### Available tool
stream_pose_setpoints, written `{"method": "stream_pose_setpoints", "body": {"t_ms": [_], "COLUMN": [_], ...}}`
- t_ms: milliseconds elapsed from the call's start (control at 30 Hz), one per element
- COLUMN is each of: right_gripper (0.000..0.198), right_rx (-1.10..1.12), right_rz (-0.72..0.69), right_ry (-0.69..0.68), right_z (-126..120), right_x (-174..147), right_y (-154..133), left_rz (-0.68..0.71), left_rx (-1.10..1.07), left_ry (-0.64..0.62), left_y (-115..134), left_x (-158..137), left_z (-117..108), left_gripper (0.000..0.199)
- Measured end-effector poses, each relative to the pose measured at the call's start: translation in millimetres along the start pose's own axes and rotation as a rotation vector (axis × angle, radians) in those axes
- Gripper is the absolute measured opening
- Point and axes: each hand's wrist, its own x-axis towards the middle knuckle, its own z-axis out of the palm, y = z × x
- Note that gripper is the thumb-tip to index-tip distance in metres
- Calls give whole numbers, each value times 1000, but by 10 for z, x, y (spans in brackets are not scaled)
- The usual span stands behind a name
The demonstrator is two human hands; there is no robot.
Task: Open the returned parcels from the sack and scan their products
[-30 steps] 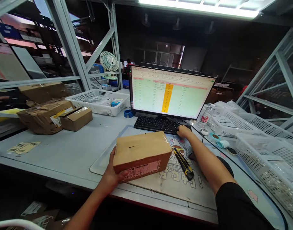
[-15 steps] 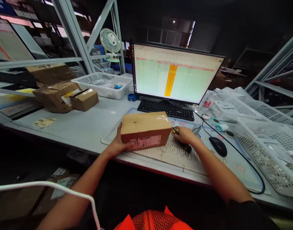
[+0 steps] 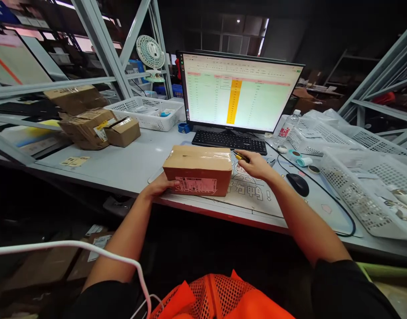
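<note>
A taped brown cardboard box (image 3: 198, 159) stands near the desk's front edge, a printed label on its front face. My left hand (image 3: 158, 185) grips the box's lower left corner, thumb on the front and the other fingers hidden behind it. My right hand (image 3: 256, 166) is closed around a yellow-and-black utility knife (image 3: 242, 157). The knife's tip points at the box's upper right end, close beside it. Whether it touches the tape, I cannot tell.
A keyboard (image 3: 228, 141) and a monitor (image 3: 240, 93) stand behind the box. To the right are a mouse (image 3: 297, 184), a looping cable, tape rolls (image 3: 303, 162), a bottle (image 3: 289, 124) and white baskets (image 3: 366, 195). More cartons (image 3: 87, 128) sit at the left. A white cord (image 3: 73, 243) crosses low in front.
The utility knife has come up off the mat and now points toward the box's right end. The box has turned slightly, its front facing me more squarely. My left hand still grips it.
</note>
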Motion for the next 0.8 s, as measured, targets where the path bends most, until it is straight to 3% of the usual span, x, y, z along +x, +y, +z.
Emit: {"method": "stream_pose_setpoints", "body": {"t_ms": [133, 433, 800], "right_gripper": [49, 55, 61], "right_rx": [16, -151, -253], "right_rz": [6, -112, -36], "right_ry": [-111, 3, 31], "right_z": [-68, -40, -45], "right_x": [-21, -28, -36], "right_y": [-54, -42, -83], "left_rz": [13, 1, 2], "left_rx": [-9, -25, -18], "left_ry": [11, -5, 8], "left_y": [-12, -32, -45], "left_x": [5, 9, 10], "left_z": [12, 12, 9], "left_gripper": [116, 116, 107]}}
